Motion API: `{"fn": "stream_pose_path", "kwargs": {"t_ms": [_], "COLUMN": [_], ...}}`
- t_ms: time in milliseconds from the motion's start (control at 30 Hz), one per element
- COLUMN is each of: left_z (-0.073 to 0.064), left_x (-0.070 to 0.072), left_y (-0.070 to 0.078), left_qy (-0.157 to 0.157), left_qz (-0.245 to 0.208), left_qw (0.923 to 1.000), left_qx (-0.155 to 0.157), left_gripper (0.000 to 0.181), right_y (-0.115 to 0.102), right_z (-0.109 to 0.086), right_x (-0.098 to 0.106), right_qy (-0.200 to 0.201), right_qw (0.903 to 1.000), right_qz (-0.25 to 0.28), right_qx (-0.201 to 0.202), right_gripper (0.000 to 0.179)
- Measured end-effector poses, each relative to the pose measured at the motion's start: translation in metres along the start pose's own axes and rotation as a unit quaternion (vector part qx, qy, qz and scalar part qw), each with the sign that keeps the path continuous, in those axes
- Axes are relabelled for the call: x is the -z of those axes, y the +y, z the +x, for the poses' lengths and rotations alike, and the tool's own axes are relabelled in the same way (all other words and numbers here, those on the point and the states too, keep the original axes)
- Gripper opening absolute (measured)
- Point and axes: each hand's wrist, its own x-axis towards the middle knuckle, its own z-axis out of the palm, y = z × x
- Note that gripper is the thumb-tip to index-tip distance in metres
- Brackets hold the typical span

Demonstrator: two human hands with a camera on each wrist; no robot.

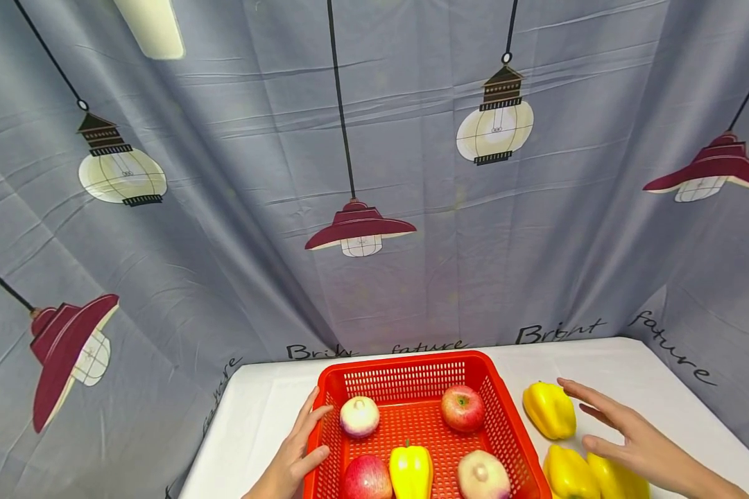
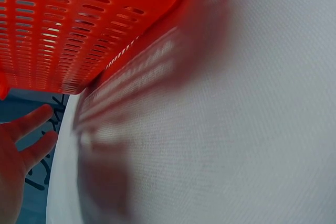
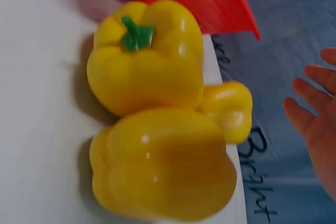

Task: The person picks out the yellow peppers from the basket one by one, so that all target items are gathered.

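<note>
Nearest the camera, at the bottom of the head view: red basket (image 1: 406,360) with slotted walls, on the white counter (image 1: 262,409), near end out of frame; inside, near row left to right: red fruit (image 1: 367,479), upright yellow pepper (image 1: 410,475), large white bulb (image 1: 483,477); far row: small purple-based bulb (image 1: 359,417) at left, red apple (image 1: 463,409) at right; left hand (image 1: 293,454) at the basket's left wall, fingers extended and spread, fingertips by the rim; can't tell from here whether touching; right hand (image 1: 630,433) on the other side, fingers loosely straight, thumb apart, unclosed, by three loose yellow peppers right of the basket: far pepper (image 1: 549,412) near the fingertips, basket-side pepper (image 1: 571,474) and outer pepper (image 1: 621,479) side by side below the thumb; in the right wrist view, green stem (image 3: 137,36) on one, fingers clear of all three; left wrist view partly blurred; behind the counter: grey-blue curtain (image 1: 431,291) with printed lamps (image 1: 360,225) and black lettering (image 1: 562,331).
</note>
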Motion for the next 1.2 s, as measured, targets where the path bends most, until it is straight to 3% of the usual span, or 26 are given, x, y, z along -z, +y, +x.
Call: {"fn": "stream_pose_path", "kwargs": {"t_ms": [333, 433, 567, 733, 867, 1100, 1200], "left_z": [0.001, 0.001, 0.001, 0.0, 0.0, -0.001, 0.0], "left_x": [0.0, -0.001, -0.001, -0.001, -0.001, 0.0, 0.0], "left_y": [0.0, -0.001, -0.002, -0.003, -0.003, -0.002, -0.002], "left_qy": [0.001, 0.006, 0.013, 0.013, 0.011, 0.011, 0.01], "left_qz": [0.012, 0.023, 0.031, 0.043, 0.037, 0.034, 0.029], "left_qw": [0.9999, 0.9997, 0.9994, 0.9986, 0.999, 0.9993, 0.9995], "left_qx": [0.003, 0.004, 0.001, -0.026, -0.023, -0.014, -0.004], "left_gripper": [0.056, 0.056, 0.057, 0.056, 0.056, 0.056, 0.056], "right_y": [-0.02, -0.023, -0.027, -0.034, -0.04, -0.048, -0.05], "right_z": [0.026, 0.033, 0.041, 0.051, 0.057, 0.065, 0.069], "right_x": [-0.012, -0.014, -0.018, -0.024, -0.028, -0.033, -0.035], "right_qy": [-0.058, -0.097, -0.155, -0.204, -0.23, -0.233, -0.244], "right_qw": [0.9948, 0.9848, 0.9646, 0.9482, 0.9385, 0.9505, 0.95], "right_qz": [0.083, 0.142, 0.208, 0.235, 0.245, 0.202, 0.192], "right_qx": [-0.005, -0.019, -0.044, -0.062, -0.081, -0.039, -0.031], "right_gripper": [0.062, 0.059, 0.056, 0.055, 0.055, 0.058, 0.059]}}
